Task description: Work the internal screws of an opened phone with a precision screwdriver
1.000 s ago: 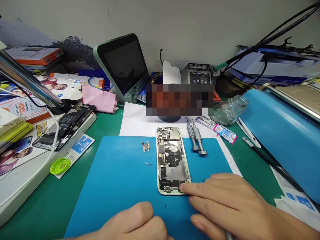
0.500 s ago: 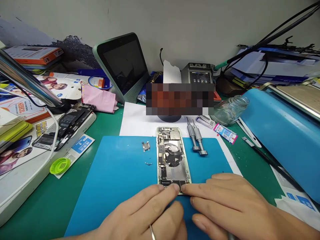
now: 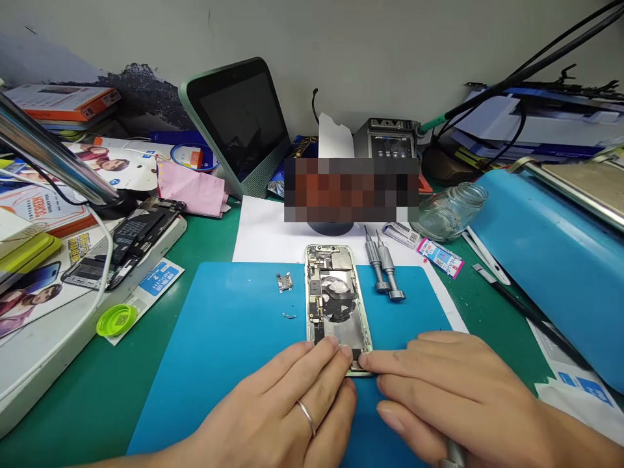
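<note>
An opened phone (image 3: 336, 299) with a pale green frame lies on the blue mat, its inner boards and a dark round part bared. My left hand (image 3: 287, 403), with a ring on one finger, is closed over its lower end, fingertips pressing on top and thumb at the near edge. At the lower right corner, the outstretched index finger of my right hand (image 3: 453, 390) touches the phone. Tucked under that palm is a grey metal handle (image 3: 454, 452), seemingly a screwdriver's, mostly hidden. Left of the phone lie a small metal plate (image 3: 285, 281) and tiny bits (image 3: 289, 316).
Two grey screwdrivers (image 3: 383, 266) lie right of the phone. Behind them stand a glass jar (image 3: 451, 211) and a blurred-out object (image 3: 351, 192). A tablet-like screen (image 3: 238, 117) leans at the back. Another opened phone (image 3: 131, 240) and a green cap (image 3: 117, 320) are on the left.
My left fingers have slid a little up the phone and flattened over its lower end, covering more of it. My right fingertip has shifted slightly right and up.
</note>
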Demonstrator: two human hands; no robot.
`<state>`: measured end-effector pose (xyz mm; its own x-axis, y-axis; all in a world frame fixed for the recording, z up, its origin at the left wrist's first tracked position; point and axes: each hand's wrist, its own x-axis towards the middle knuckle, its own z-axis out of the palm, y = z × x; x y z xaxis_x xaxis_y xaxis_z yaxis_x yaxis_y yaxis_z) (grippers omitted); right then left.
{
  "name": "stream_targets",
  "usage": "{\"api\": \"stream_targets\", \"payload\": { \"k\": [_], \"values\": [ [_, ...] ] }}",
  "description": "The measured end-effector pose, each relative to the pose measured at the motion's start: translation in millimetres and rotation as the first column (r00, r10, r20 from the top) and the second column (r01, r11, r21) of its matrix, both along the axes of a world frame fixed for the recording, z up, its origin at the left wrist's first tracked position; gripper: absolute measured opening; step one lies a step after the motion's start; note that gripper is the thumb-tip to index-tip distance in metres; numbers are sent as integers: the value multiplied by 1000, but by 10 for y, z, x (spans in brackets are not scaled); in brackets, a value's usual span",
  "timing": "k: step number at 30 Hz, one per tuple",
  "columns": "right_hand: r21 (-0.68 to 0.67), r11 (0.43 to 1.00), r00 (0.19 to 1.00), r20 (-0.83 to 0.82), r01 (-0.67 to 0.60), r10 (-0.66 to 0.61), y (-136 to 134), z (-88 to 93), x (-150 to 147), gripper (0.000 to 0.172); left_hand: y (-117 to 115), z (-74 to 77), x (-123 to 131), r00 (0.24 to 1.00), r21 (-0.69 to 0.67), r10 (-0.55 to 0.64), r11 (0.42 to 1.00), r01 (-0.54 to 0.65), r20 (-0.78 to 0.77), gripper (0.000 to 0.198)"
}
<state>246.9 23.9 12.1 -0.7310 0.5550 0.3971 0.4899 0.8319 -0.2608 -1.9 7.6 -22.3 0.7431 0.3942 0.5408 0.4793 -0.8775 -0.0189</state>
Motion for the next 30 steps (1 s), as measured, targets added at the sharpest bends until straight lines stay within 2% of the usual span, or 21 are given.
{"api": "stream_targets", "payload": {
  "k": [7, 12, 18, 25, 30],
  "values": [
    [-16, 999, 995, -95, 29, -31, 6, -5, -3, 24, -10, 55, 2, 998, -26, -11, 1000, 10, -55, 33],
    [-31, 999, 996, -86, 21, -23, 19, 4, 2, 22, -10, 56, 7, 997, 9, -15, 1000, 16, -79, 32],
    [-29, 1000, 998, -69, 8, -10, 22, 15, 13, 28, -13, 50, -6, 996, 47, -15, 999, 19, -89, 33],
    [-11, 1000, 997, -82, -11, 10, 27, -16, -6, 22, -27, 58, -24, 995, 29, -17, 999, 20, -96, 32],
    [-62, 998, 999, -39, -29, 27, 16, -9, -2, 17, -17, 21, -17, 996, 87, 0, 996, 7, -84, 27]
  ]
}}
